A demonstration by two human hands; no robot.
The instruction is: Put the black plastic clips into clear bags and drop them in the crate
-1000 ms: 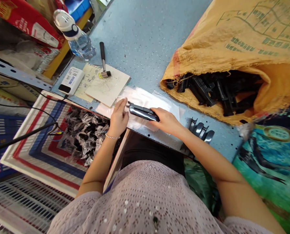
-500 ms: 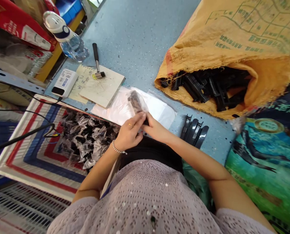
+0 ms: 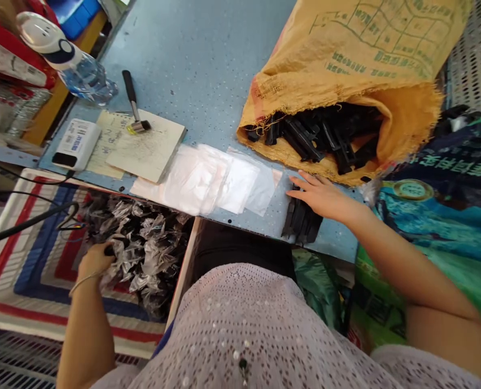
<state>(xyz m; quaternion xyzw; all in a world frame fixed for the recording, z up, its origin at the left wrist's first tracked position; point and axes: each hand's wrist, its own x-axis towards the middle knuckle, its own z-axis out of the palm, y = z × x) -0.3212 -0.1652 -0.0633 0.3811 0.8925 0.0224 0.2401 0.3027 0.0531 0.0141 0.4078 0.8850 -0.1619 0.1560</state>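
My left hand (image 3: 96,260) is down in the basket at the left, its fingers curled round a bagged black plastic part (image 3: 109,249), whose dark end shows at the fingertips. Several black parts in clear plastic bags (image 3: 155,254) are heaped beside it. At the right, my right hand (image 3: 319,198) lies with fingers spread over a small group of black plastic parts (image 3: 302,222) near the table's front edge, touching their far end. Between the hands, flat clear plastic bags (image 3: 200,178) overlap on the table.
A yellow woven sack (image 3: 345,65) lies with its mouth toward me, full of black parts (image 3: 305,138). A hammer (image 3: 133,100) rests on a pale board (image 3: 155,154), beside a white device (image 3: 76,145) and a water bottle (image 3: 84,75). The striped basket (image 3: 25,227) adjoins the blue table (image 3: 208,65).
My hands have parted from the middle of the table. My left hand has gone down left into the basket with the bagged part; my right hand has moved right onto the loose black parts.
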